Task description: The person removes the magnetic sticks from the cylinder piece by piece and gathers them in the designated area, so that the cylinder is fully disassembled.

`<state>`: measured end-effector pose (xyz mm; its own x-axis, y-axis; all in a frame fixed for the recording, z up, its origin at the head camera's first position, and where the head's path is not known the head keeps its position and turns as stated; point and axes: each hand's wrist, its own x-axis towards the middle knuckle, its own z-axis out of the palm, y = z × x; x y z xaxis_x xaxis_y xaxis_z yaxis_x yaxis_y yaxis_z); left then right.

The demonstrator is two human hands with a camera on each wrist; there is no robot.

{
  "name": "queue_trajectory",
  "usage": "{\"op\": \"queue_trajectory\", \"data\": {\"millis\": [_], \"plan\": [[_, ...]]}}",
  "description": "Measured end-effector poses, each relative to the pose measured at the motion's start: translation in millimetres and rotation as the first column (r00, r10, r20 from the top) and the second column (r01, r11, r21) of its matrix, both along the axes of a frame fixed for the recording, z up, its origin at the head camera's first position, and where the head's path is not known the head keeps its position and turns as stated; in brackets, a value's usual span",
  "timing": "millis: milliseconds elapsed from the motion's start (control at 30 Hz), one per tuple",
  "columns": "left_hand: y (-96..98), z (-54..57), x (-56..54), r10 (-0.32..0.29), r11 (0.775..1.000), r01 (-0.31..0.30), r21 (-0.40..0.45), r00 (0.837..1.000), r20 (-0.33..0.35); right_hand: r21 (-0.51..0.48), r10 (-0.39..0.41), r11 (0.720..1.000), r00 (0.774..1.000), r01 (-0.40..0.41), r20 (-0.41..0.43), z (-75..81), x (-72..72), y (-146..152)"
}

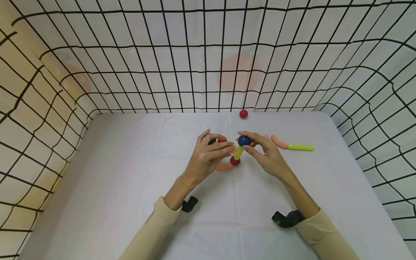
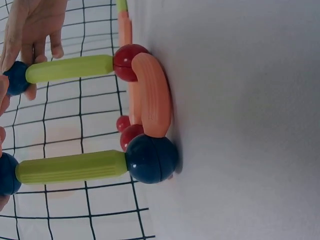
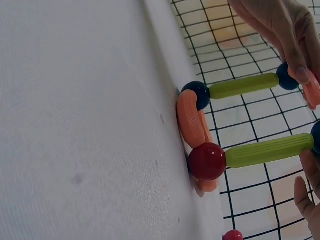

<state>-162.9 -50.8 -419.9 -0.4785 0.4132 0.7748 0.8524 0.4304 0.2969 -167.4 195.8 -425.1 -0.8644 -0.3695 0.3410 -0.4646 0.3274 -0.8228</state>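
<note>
A small frame of toy rods and balls stands on the table. Its base has a curved orange rod (image 2: 152,97) between a red ball (image 1: 235,161) and a blue ball (image 2: 152,159). From these rise two upright green rods (image 2: 70,69) (image 2: 72,167), each topped with a blue ball. My right hand (image 1: 268,155) pinches one top blue ball (image 1: 244,140) between thumb and fingers. Beside the other top blue ball (image 3: 287,76), my left hand (image 1: 206,155) pinches another curved orange rod (image 3: 312,89). In the head view, the left fingers hide part of the frame.
Farther back on the white table (image 1: 123,180) lies a loose red ball (image 1: 243,114). To the right, a curved orange rod (image 1: 278,142) touches a straight green rod (image 1: 301,147). Black wire mesh (image 1: 204,72) surrounds the back and sides.
</note>
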Motion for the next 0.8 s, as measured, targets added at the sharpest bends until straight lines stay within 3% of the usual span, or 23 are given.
{"op": "queue_trajectory", "data": {"millis": [800], "plan": [[-9.5, 6.2, 2.1, -0.045, 0.994, 0.054, -0.09, 0.994, 0.098, 0.008, -0.007, 1.0, 1.0, 0.007, 0.004, 1.2, 1.5, -4.8]]}}
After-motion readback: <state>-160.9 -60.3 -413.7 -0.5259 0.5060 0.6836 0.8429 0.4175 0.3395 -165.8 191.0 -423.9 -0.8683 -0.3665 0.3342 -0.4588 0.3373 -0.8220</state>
